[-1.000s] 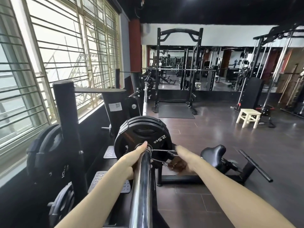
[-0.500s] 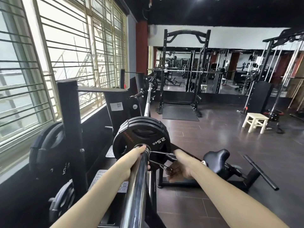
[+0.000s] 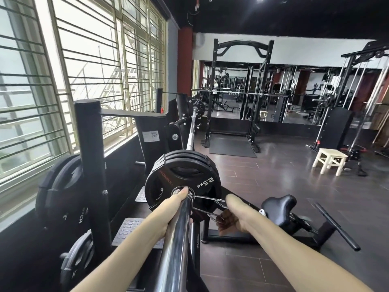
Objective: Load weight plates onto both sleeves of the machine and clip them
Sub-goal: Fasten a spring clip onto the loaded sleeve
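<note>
Spring clip (image 3: 190,193) coil partly hidden by left hand (image 3: 171,209), right hand (image 3: 231,218) fingers squeezing its handles

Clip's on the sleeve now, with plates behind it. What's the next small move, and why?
Probably release the handles. The spring clip sits on the sleeve right against the plates, while the right hand squeezes its handles and the left hand holds the sleeve. Letting go should let the coil bite.

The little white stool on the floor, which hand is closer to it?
Right. The right hand grips the clip handles on the stool's side; the left hand holds the sleeve, farther away.
</note>
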Motion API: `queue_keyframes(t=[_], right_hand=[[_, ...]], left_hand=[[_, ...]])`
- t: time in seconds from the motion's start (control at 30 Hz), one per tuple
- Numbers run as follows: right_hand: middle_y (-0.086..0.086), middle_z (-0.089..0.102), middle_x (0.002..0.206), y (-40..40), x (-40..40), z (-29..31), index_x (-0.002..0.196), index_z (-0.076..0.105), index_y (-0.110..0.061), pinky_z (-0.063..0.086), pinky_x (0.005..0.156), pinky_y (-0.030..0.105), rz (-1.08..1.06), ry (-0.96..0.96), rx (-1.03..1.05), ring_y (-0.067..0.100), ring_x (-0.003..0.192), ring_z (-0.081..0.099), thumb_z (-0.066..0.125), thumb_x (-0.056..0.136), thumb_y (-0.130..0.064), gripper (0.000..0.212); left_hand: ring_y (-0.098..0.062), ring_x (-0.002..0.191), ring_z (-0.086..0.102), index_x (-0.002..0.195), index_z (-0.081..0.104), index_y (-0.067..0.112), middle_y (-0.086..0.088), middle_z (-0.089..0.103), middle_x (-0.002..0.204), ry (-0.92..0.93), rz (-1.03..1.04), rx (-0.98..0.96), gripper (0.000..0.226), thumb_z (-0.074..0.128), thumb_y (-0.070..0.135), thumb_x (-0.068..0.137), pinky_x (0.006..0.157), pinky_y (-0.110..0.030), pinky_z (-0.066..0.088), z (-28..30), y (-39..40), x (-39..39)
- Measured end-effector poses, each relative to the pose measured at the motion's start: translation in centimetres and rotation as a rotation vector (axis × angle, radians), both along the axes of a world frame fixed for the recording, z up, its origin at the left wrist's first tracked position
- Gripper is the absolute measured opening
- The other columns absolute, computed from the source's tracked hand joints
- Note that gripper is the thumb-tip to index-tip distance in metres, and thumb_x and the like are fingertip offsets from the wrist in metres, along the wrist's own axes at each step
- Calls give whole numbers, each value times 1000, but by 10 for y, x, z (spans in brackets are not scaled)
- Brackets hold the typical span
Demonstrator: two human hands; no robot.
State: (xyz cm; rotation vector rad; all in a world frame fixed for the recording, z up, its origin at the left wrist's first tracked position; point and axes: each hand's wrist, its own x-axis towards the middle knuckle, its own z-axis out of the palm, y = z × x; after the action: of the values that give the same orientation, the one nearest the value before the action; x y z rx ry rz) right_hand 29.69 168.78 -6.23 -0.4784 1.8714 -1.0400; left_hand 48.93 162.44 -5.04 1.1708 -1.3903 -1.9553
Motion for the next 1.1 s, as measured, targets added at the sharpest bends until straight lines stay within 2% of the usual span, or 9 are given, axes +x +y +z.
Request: queue_keyframes(t=[0.27, 0.33, 0.43, 0.5, 0.57, 0.63, 0.73, 0.87, 1.1], right_hand=[[19, 70, 79, 5, 6, 8, 97, 64, 2, 60, 66, 41, 24, 20, -10, 34, 70, 68, 34, 96, -31, 45], [13, 71, 100, 11, 5, 16, 116, 63, -5, 53, 79, 35, 80, 221, -18, 30, 89, 67, 40, 96, -40, 46], [3, 50, 143, 26, -2, 37, 151, 38, -17, 37, 98, 31, 152, 504, -227, 22, 129, 48, 51, 96, -31, 58], [-3, 24, 162, 32, -1, 56, 158, 16, -27, 31, 108, 33, 302, 547, -355, 20, 145, 30, 59, 94, -36, 77], [-8, 9, 166, 28, 3, 72, 160, 4, -32, 23, 118, 41, 399, 612, -376, 19, 152, 15, 67, 88, -52, 97], [-8, 4, 168, 13, 11, 82, 160, 2, -30, 16, 123, 43, 426, 721, -378, 16, 154, 8, 69, 81, -65, 109], [-4, 12, 167, -12, 27, 85, 161, 11, -20, 18, 122, 35, 461, 792, -360, 15, 152, 16, 66, 85, -61, 103], [-2, 25, 161, -23, 33, 83, 159, 20, -15, 26, 112, 29, 397, 831, -353, 17, 144, 32, 65, 90, -54, 92], [-3, 49, 146, -31, 17, 72, 148, 37, -30, 40, 112, 45, 395, 755, -338, 18, 131, 50, 58, 50, -97, 121]], left_hand=[[-26, 72, 72, 111, 68, 2, -11, 76, 82, -98, -11, 12, 68, 60, 65, 88, 70, -37, 60, 4, -4, 7], [-25, 85, 71, 114, 65, 5, -9, 74, 97, -386, -5, -229, 79, 47, 77, 86, 76, -35, 58, 11, -1, 11], [-21, 88, 64, 104, 61, 19, 3, 69, 96, -797, 201, -880, 63, 33, 75, 91, 75, -33, 47, 37, 6, 26], [-17, 89, 61, 109, 58, 24, 8, 68, 100, -673, 399, -1192, 46, 43, 65, 95, 74, -33, 45, 65, 11, 40], [-21, 116, 55, 129, 54, 24, 4, 62, 125, -618, 391, -1399, 53, 51, 63, 93, 90, -40, 47, 85, -2, 47], [-25, 142, 35, 149, 40, 27, 1, 42, 152, -728, 127, -1366, 75, 49, 70, 89, 111, -47, 36, 90, -29, 45], [-23, 149, 28, 158, 26, 28, 1, 27, 164, -717, -148, -1156, 84, 43, 72, 88, 120, -40, 25, 76, -58, 36], [-20, 142, 39, 157, 31, 26, 3, 34, 159, -601, -94, -1175, 71, 47, 58, 96, 114, -31, 29, 57, -77, 34], [-19, 143, 39, 158, 26, 26, 5, 33, 161, -530, -155, -1051, 81, 48, 67, 92, 118, -38, 31, 54, -90, 33]])
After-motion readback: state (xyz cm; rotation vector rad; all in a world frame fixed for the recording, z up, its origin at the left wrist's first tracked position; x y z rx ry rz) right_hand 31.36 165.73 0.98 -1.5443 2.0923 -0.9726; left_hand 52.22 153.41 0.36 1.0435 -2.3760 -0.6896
